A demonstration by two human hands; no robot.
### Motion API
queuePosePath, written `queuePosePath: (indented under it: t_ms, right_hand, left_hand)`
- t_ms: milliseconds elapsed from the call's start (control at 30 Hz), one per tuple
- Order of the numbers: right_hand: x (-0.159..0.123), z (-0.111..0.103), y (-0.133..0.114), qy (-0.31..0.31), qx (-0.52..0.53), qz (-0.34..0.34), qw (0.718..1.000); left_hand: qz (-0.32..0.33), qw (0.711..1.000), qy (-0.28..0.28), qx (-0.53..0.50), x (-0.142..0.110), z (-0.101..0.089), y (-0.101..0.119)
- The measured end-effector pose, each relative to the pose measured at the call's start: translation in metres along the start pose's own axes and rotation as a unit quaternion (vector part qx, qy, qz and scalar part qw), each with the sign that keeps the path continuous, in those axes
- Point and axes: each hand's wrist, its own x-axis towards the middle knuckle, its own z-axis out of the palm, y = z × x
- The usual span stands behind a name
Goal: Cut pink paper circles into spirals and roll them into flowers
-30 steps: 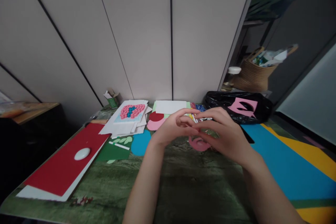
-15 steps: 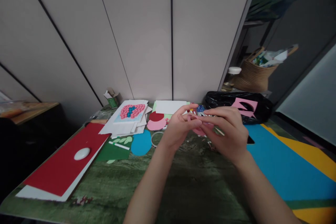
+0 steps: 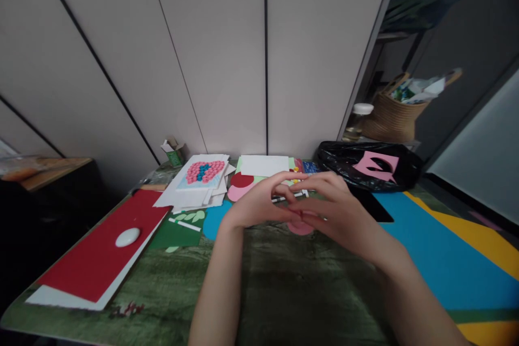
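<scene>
My left hand (image 3: 259, 203) and my right hand (image 3: 338, 213) meet above the middle of the green table (image 3: 284, 286), fingertips pinched together on a small pink paper piece (image 3: 300, 225) that shows below the fingers. How the piece is shaped is mostly hidden by the fingers. Behind the hands lie pink and dark red paper cut-outs (image 3: 240, 186) and a white sheet (image 3: 264, 165).
A red sheet on white board (image 3: 97, 248) with a white oval object (image 3: 127, 237) lies at the left. White cards with a pink and blue bead pattern (image 3: 201, 172) sit behind. Blue and yellow sheets (image 3: 441, 259) cover the right. A black bag (image 3: 367, 170) and a woven basket (image 3: 395, 113) stand at the back right.
Both hands have come down and a little toward me since half a second ago, still pinched together on the pink piece.
</scene>
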Motion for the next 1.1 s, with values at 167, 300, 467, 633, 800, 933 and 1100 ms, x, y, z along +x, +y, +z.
queuePosePath:
  t_ms: [167, 300, 467, 633, 800, 933, 1100]
  right_hand:
    - [0.002, 0.002, 0.003, 0.019, -0.005, -0.009, 1.000]
    - [0.006, 0.005, 0.004, 0.136, -0.059, -0.005, 0.989]
    - [0.010, 0.012, -0.001, 0.263, -0.099, 0.023, 0.959]
    - [0.011, 0.014, -0.002, 0.267, -0.099, 0.031, 0.958]
    - [0.009, 0.005, 0.000, 0.186, -0.091, 0.010, 0.978]
    - [0.005, 0.001, 0.002, 0.148, -0.078, -0.010, 0.986]
    - [0.003, -0.001, 0.004, 0.091, -0.050, -0.024, 0.994]
  left_hand:
    - [0.003, 1.000, 0.002, -0.017, 0.003, -0.001, -0.005]
    - [0.009, 0.982, 0.052, -0.179, 0.011, 0.009, -0.009]
    - [0.013, 0.950, 0.105, -0.293, 0.017, 0.025, -0.008]
    - [0.001, 0.945, 0.110, -0.307, 0.018, 0.028, -0.009]
    - [-0.011, 0.959, 0.100, -0.266, 0.015, 0.017, -0.011]
    - [-0.002, 0.977, 0.081, -0.199, 0.010, 0.006, -0.012]
    - [-0.027, 0.988, 0.039, -0.148, 0.004, 0.000, -0.008]
